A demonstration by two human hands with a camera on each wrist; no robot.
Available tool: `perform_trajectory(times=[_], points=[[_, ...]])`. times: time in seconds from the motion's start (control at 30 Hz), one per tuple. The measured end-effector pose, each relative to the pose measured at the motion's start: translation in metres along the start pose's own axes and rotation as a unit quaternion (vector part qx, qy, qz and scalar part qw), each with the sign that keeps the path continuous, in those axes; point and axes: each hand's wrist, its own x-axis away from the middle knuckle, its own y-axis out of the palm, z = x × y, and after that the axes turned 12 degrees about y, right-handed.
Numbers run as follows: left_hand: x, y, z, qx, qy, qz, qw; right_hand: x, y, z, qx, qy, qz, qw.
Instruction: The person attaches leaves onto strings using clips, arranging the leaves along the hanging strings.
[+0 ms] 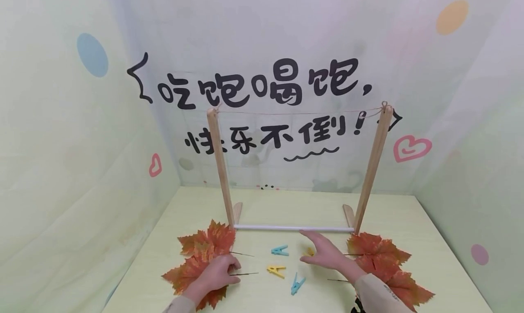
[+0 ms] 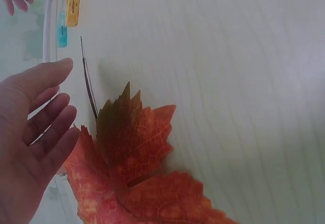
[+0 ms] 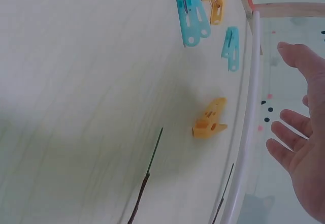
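Observation:
My left hand (image 1: pixel 217 273) is over the red-orange maple leaves (image 1: pixel 192 271) on the left, with fingers relaxed beside a thin leaf stem (image 2: pixel 89 84); in the left wrist view nothing is in its grasp. My right hand (image 1: pixel 325 254) hovers above the table with thumb and fingers spread, holding nothing. It partly covers a yellow clothespin (image 3: pixel 209 120). Between the hands lie a blue clothespin (image 1: pixel 279 250), another yellow clothespin (image 1: pixel 276 271) and a second blue clothespin (image 1: pixel 298 284). More maple leaves (image 1: pixel 378 249) lie at the right, stems pointing inward.
Behind the hands stands a frame: a left wooden post (image 1: pixel 221 167), a right wooden post (image 1: pixel 373 167) and a low white rod (image 1: pixel 270 228). A thin string (image 1: pixel 286 113) joins the post tops. Printed fabric walls surround the pale table (image 1: pixel 294 208). Something black shows below the right sleeve.

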Motion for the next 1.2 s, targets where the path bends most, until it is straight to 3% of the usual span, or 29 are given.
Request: perform_trajectory(times=[0.13, 0.33, 0.73, 0.97, 1.2], points=[[-0.001, 0.003, -0.005, -0.011, 0.014, -0.004, 0.9998, -0.008, 0.011, -0.001, -0.013, -0.017, 0.000, 0.9998], [-0.003, 0.005, -0.006, -0.002, 0.008, -0.022, 0.9997, -0.017, 0.023, -0.002, -0.016, -0.029, -0.012, 0.9994], [-0.006, 0.006, -0.009, 0.000, 0.018, -0.034, 0.9993, -0.029, 0.042, -0.009, -0.043, -0.020, -0.040, 0.9981], [-0.010, 0.012, -0.011, -0.028, 0.069, -0.010, 0.9972, -0.034, 0.052, -0.013, -0.021, -0.006, -0.047, 0.9987], [-0.012, 0.012, -0.009, -0.040, 0.071, -0.013, 0.9966, -0.036, 0.057, -0.016, 0.027, -0.016, -0.035, 0.9989]])
